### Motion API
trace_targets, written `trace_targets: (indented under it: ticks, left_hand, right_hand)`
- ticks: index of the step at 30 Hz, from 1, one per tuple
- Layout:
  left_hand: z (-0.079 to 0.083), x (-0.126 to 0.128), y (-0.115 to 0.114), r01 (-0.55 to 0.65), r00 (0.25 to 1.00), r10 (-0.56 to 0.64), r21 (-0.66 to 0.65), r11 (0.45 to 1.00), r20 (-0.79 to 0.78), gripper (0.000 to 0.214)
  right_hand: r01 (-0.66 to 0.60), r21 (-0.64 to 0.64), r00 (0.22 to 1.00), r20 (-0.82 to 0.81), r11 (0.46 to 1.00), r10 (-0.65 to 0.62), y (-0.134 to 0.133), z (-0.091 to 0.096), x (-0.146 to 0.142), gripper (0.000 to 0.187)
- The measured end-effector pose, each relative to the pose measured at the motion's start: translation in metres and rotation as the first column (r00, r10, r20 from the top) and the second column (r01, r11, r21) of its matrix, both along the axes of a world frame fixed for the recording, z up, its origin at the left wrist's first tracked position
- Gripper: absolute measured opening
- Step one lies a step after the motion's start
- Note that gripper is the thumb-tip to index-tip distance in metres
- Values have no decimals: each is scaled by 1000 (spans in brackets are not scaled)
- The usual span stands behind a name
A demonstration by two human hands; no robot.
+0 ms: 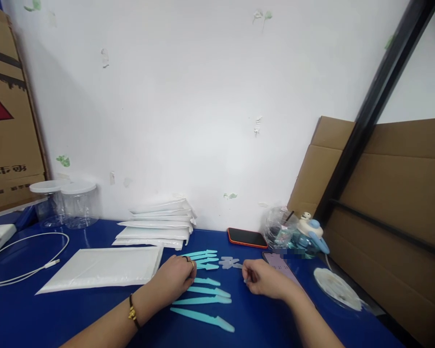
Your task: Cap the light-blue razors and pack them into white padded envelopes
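Observation:
Several turquoise eyebrow razors (203,316) lie in a loose row on the blue table. The nearest ones have pale translucent caps over their blades. My left hand (177,275) is closed over the handle ends of the middle razors, its fingers curled; whether it grips one is hidden. Beyond the razors' tips is a small pile of clear plastic blade caps (227,262). Just right of that pile, my right hand (257,276) has thumb and fingers pinched together. One cap reaches its fingertips, but what they hold is too small to make out.
A white padded mailer (105,266) lies left, with a mailer stack (155,224) behind. Clear jars (79,205) and a white cable (54,263) are farther left. An orange-edged phone (247,238), another phone (281,266), a blue-and-cream bottle (310,234) and a round white item (337,288) stand right.

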State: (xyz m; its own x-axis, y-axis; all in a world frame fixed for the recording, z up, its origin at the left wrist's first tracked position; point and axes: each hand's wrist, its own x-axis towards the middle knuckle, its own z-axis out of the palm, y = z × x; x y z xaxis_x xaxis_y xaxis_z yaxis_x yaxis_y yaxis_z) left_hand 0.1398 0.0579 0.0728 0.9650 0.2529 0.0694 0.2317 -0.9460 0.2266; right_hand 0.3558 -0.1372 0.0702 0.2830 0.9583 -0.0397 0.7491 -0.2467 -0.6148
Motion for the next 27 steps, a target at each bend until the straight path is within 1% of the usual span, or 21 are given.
trace_targets:
  ticks: [2,3,4,6,7,9,11,13,17,21,27]
  left_hand:
    - [0,-1,0,4,1000,-3,-37,999,12,18]
    - [0,-1,1,-2,1000,4,-68,998,22,19]
    - [-1,-2,1,-14,999,17,-106,994,28,21]
    - [-2,-3,2,-31,999,36,-178,984,27,20]
    - [-3,-3,3,-36,999,41,-206,978,22,19]
    - [-4,-3,4,-45,998,52,-244,969,21,17]
    - [-5,-2,6,-60,997,73,-275,959,34,16]
    - [-6,-1,7,-69,995,87,-328,942,41,16]
    - [-8,0,10,-53,996,81,-431,901,47,17]
    - [-9,0,11,-46,996,76,-456,889,46,17]
    - [-10,1,11,-31,995,72,-480,877,67,20]
  right_hand:
    - [24,64,979,-205,998,-10,3,1,-2,14]
    - [47,103,945,-326,994,-11,6,1,-3,10]
    - [80,140,896,-444,987,-10,10,0,-5,10]
    - [168,191,777,-629,967,-11,17,-6,-10,20]
    - [217,203,726,-688,955,-19,21,-10,-12,25]
    - [295,196,649,-760,935,-45,27,-18,-18,31]
    - [340,186,602,-796,922,-62,31,-24,-22,33]
    - [359,191,584,-810,914,-60,33,-26,-25,33]
    - [367,199,592,-803,909,-63,33,-22,-27,33]
    - [347,198,603,-796,917,-56,32,-20,-27,33]
    - [334,200,616,-786,921,-53,34,-24,-29,34]
